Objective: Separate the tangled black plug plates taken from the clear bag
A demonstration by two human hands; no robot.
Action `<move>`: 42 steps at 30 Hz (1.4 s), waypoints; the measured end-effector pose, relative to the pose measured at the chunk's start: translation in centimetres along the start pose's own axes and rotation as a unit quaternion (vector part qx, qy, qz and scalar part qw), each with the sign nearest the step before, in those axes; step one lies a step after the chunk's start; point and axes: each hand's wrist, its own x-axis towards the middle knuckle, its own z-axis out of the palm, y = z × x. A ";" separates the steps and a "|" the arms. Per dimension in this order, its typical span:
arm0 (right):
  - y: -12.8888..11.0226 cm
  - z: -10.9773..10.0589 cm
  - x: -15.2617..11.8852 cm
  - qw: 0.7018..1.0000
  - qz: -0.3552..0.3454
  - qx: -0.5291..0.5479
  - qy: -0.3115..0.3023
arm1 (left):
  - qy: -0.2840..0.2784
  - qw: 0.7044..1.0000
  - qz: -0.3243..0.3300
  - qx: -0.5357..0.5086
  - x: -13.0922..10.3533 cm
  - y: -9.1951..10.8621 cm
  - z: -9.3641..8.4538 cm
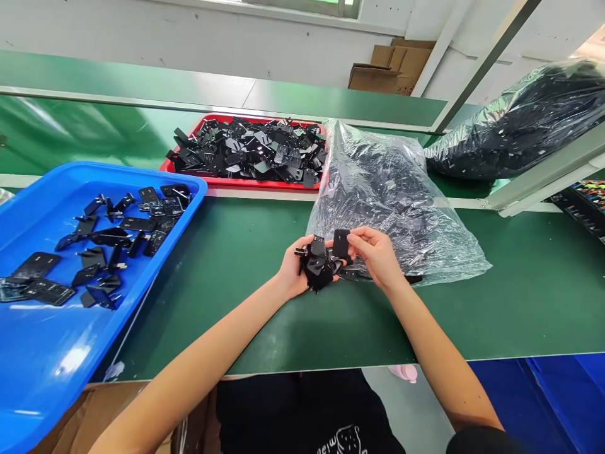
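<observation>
My left hand [295, 270] is closed around a bunch of small black plastic parts [317, 268], held just above the green table. Between the thumb and fingers of my right hand [375, 252] is one flat black plastic piece [341, 244] with rounded corners, kept upright beside the bunch. Directly behind both hands lies a clear plastic bag [378, 183] full of dark parts. A few black parts show at its near edge, under my right hand.
At the left stands a blue tray [155, 277] with several black parts in it. A red tray [265, 184] heaped with black parts sits behind the green table [246, 239]. Another filled bag [515, 126] rests at the right, near a slanted metal post [486, 63]. Cardboard boxes [392, 66] stand at the back.
</observation>
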 end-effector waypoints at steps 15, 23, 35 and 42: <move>-0.1 0.0 0.0 0.999 0.038 0.011 0.010 | -0.004 1.000 0.001 0.004 0.0 -0.1 0.0; -0.4 0.2 -0.1 0.999 0.045 0.002 0.014 | -0.011 1.000 0.002 0.000 0.1 -0.1 -0.2; -1.2 -0.5 -0.6 0.984 0.058 -0.113 -0.122 | -0.005 1.000 0.004 -0.005 -0.1 -0.2 -0.2; -4.3 -0.7 1.6 0.895 0.148 -0.228 -0.353 | -0.026 0.999 0.005 -0.037 0.0 -0.5 -0.9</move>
